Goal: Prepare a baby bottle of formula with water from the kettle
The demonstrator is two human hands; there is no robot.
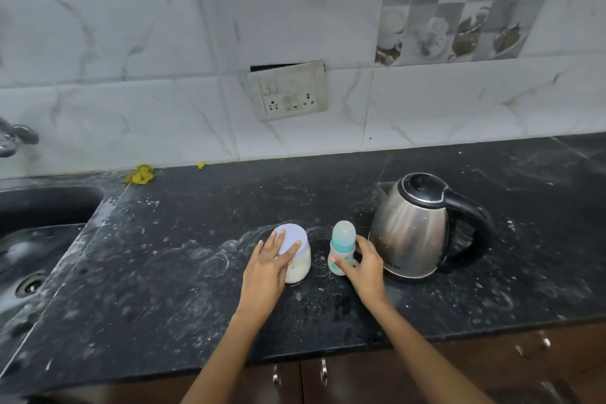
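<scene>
Hands (267,267) on formula jar (296,259) and baby bottle (342,248).

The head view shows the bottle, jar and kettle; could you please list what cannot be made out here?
- Water in the kettle: closed lid, opaque steel.
- Baby bottle contents: tinted wall, right hand covers its side.
- Jar label: left hand hides its front.
- Tap: cut by the left edge.

Soft, even, dim light with faint shadows; a dull sheen streaks the kettle (411,229); edges bow and blur.
</scene>
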